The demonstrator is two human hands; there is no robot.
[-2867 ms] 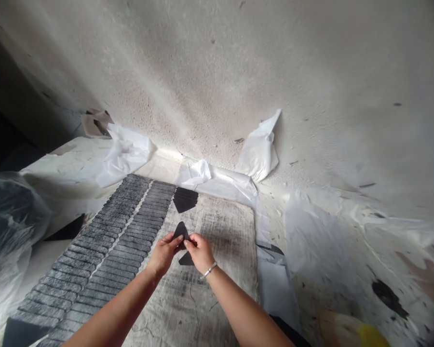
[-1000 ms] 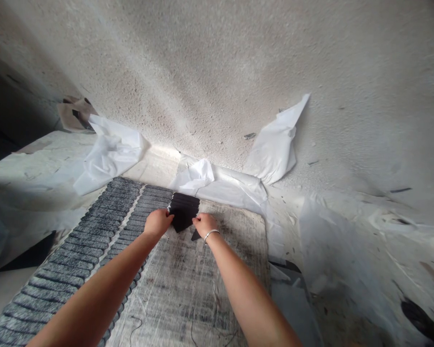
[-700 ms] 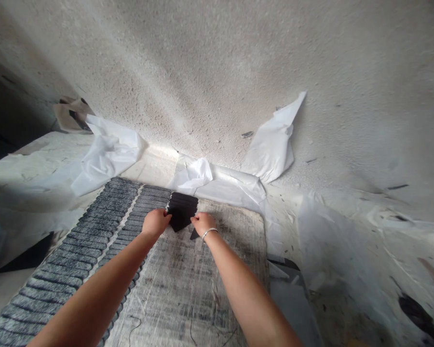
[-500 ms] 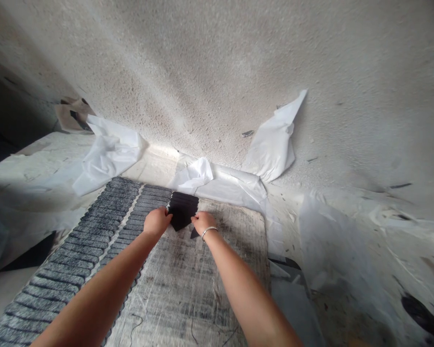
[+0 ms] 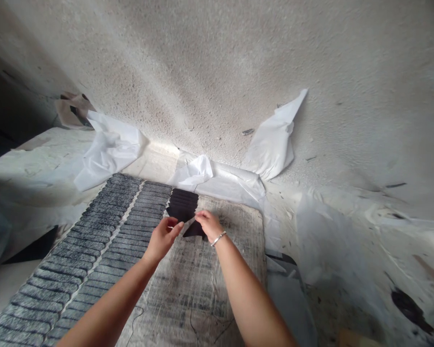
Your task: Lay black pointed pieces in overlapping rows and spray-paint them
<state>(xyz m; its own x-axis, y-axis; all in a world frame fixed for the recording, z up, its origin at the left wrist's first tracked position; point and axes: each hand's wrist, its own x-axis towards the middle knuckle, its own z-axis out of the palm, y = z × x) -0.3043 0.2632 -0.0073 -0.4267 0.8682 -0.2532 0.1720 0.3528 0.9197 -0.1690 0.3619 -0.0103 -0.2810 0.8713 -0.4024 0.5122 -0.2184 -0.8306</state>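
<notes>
Black ridged pieces (image 5: 183, 202) lie in a short overlapping stack at the top of the third column, on a worn, streaked board (image 5: 188, 284). Two long columns of grey ridged strips (image 5: 144, 212) run down to the left of them. My left hand (image 5: 164, 236) is just below the stack, thumb and forefinger apart, and a thin pale thing shows near its fingertips. To the right, my right hand (image 5: 208, 224), with a bracelet at the wrist, has its fingers pinched together; what they hold is too small to name. Beneath it lies a loose black piece (image 5: 194, 229).
Crumpled white sheets (image 5: 110, 149) lie behind the columns at the left and along the board's back edge. Another white sheet (image 5: 275, 144) leans on the rough wall (image 5: 202, 72). A black triangular scrap (image 5: 34, 246) is at the far left.
Both hands have come off the black piece they held at the stack. It now lies there with more ridges showing, while the left hand has opened and moved slightly down.
</notes>
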